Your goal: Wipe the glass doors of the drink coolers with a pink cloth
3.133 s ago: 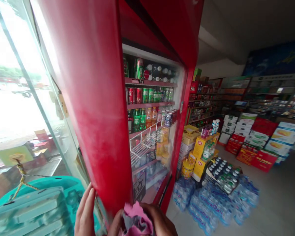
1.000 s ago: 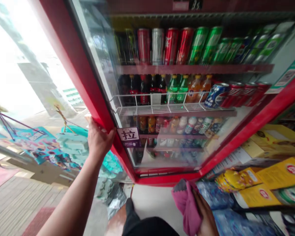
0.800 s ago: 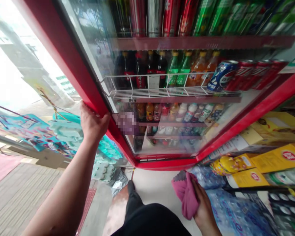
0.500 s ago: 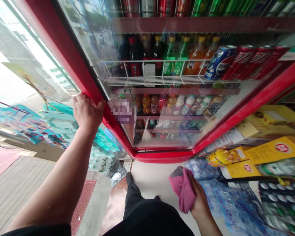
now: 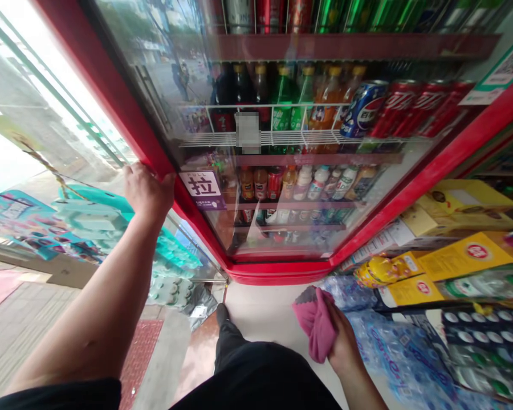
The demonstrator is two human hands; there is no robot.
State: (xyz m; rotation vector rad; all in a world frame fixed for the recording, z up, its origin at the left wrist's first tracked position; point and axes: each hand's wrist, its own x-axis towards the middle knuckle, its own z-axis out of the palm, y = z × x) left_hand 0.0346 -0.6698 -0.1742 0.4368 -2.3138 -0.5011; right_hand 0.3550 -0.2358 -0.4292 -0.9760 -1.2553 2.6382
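Observation:
My left hand (image 5: pixel 149 191) is wrapped round the left edge of a red fridge door frame (image 5: pixel 128 119), its thumb on the front. Beside the thumb, a white and purple pull sticker (image 5: pixel 203 189) is on the glass. The glass door (image 5: pixel 277 239) looks closed, with shelves of bottles and cans behind it. Low on the right, my right hand (image 5: pixel 343 344) grips a bunched pink cloth (image 5: pixel 318 327) with a grey patch at its top. The cloth hangs in front of the fridge's base, apart from the glass. Some right-hand fingers are hidden behind it.
Wrapped packs of bottled water (image 5: pixel 393 353) and yellow boxes (image 5: pixel 465 256) crowd the floor on the right. Turquoise packs (image 5: pixel 106 213) hang or stand at the left by the doorway. Pale floor (image 5: pixel 256 313) lies between my feet and the fridge.
My view has shifted slightly, so the fridge and the goods on the right appear a little further left. Both hands keep their holds, and the sticker now shows clearly.

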